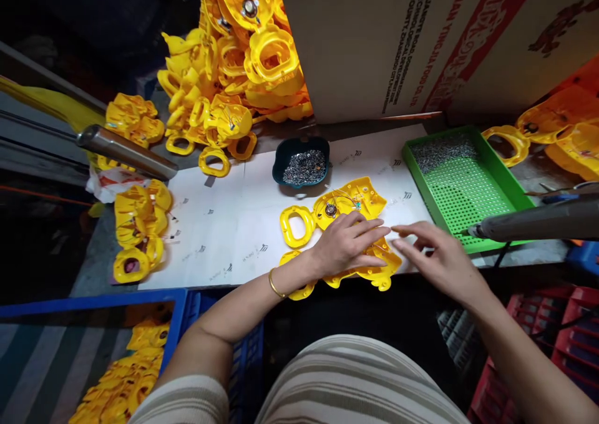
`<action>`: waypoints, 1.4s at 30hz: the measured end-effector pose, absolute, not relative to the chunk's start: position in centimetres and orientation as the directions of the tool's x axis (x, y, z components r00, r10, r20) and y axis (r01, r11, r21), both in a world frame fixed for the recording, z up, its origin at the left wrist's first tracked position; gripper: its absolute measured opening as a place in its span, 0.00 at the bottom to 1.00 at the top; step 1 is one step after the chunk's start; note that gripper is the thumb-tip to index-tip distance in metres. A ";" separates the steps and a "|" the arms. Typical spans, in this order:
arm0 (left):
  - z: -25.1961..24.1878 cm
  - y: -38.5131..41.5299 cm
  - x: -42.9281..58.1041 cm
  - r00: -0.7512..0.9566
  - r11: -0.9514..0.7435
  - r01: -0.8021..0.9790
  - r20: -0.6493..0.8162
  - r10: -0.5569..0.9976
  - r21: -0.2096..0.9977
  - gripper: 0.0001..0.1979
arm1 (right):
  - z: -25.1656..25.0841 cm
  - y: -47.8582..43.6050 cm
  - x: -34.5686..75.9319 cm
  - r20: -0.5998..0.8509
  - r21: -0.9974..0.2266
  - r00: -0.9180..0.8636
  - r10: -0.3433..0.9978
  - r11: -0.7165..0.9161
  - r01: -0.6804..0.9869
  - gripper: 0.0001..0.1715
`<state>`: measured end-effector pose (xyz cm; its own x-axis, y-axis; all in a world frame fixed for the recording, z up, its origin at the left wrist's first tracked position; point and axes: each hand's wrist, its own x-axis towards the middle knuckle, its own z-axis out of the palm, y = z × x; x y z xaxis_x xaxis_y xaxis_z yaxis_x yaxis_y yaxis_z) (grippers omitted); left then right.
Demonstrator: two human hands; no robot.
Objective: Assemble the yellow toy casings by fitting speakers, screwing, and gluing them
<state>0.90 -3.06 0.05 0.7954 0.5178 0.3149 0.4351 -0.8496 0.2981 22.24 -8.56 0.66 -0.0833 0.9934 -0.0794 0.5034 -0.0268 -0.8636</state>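
Two yellow plastic toy shells lie on the white paper-covered table. The far shell (349, 202) lies inside-up, showing a small round speaker and thin wires. The near shell (377, 273) sits at the table's front edge under my left hand (349, 244), which presses flat on it with fingers spread. My right hand (437, 255) hovers just right of it, fingers extended toward the left hand's fingertips, holding nothing I can make out.
A dark bowl of small screws (303, 162) stands behind the shells. A green perforated tray (463, 187) with screws lies at right, an electric screwdriver (538, 221) hanging over it. Yellow shells are heaped at back left (234, 81); a blue crate (140, 361) holds more.
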 end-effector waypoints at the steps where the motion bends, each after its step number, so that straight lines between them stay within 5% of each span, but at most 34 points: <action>1: 0.0 -3.2 0.3 0.765 -0.838 0.458 0.349 0.541 0.296 0.26 | 1.4 -7.5 22.0 0.040 -0.824 -0.053 0.998 0.063 0.563 0.18; 5: 0.0 -3.9 -2.3 0.594 -0.755 0.596 0.482 0.644 0.273 0.17 | 3.6 -1.7 19.0 0.286 -0.618 -0.129 0.949 0.286 0.732 0.14; 12: 0.1 -4.7 -5.6 0.516 -0.723 0.641 0.553 0.655 0.257 0.07 | 3.5 5.3 11.6 0.002 -0.327 -0.351 0.936 0.333 0.885 0.17; 18: 0.2 -4.2 -5.7 0.461 -0.654 0.702 0.519 0.720 0.284 0.05 | 3.3 4.9 14.2 0.008 -0.597 -0.202 0.979 0.167 0.785 0.11; 24: 0.8 -1.2 -2.3 0.338 -0.550 0.733 0.487 0.805 0.400 0.10 | 1.4 1.5 20.1 -0.064 -0.944 0.030 0.997 -0.070 0.323 0.13; 29: 0.3 1.2 1.3 0.387 -0.518 0.729 0.356 0.851 0.447 0.13 | -0.4 0.1 20.6 -0.123 -0.985 0.115 0.986 -0.136 0.110 0.16; 42: 0.1 2.0 3.2 0.414 -0.426 0.731 0.149 0.898 0.532 0.09 | -2.0 0.0 19.8 -0.132 -0.991 0.081 0.988 -0.132 -0.007 0.17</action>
